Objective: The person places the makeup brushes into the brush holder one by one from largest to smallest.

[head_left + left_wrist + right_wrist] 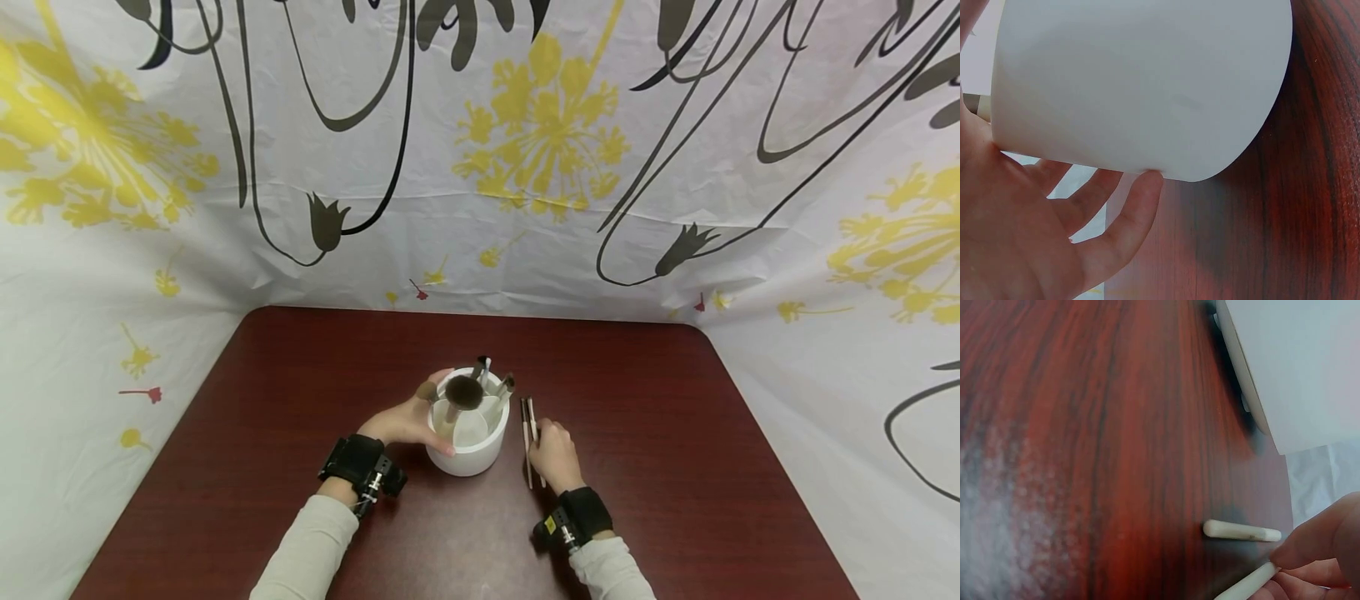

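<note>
A white round brush holder [468, 460] with inner dividers stands on the table, several makeup brushes [464, 393] upright inside it. My left hand [405, 421] grips its left side, thumb at the front near the rim. The left wrist view shows the fingers [1124, 231] against the smooth white wall [1141, 87]. Right of the holder, my right hand [557, 457] pinches a slim makeup brush with a pale handle [1249, 584] between thumb and fingers. A second slim brush [527, 450] lies alongside it on the table, just left of the hand.
The dark red wood-grain table [660, 467] has rounded far corners. White cloth [420, 250] with yellow and grey flower prints hangs behind and at both sides. A black camera band sits on each wrist.
</note>
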Tool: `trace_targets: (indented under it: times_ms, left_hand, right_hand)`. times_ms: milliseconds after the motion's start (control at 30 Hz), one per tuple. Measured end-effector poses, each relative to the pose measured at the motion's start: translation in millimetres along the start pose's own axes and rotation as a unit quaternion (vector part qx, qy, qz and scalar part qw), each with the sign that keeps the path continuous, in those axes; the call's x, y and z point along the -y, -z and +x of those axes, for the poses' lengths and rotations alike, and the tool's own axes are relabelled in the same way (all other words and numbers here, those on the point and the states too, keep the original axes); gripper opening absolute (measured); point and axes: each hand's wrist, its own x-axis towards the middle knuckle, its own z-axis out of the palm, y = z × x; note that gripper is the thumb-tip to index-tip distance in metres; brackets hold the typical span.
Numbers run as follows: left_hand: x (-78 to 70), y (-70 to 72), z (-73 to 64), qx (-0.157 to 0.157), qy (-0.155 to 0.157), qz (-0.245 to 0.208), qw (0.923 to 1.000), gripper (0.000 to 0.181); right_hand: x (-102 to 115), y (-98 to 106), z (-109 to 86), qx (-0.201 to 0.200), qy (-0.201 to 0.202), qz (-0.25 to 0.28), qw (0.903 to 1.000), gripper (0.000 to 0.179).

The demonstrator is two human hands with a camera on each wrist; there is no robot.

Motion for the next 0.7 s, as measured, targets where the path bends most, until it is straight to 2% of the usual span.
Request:
trace_targets:
  times_ms: [233, 700]
  left_hand:
    - [0.3, -0.2, 0.8, 0.002, 0.005, 0.0, 1.0, 0.119]
    - [1.1, -0.2, 1.3, 0.005, 0.008, -0.005, 0.9999, 0.118]
  right_hand:
    - [0, 8, 0.4, -0.014, -0.004, 0.018, 0.9997, 0.023]
    - [8, 22, 4.0, -0.048, 0.032, 0.05, 0.9971, 0.024]
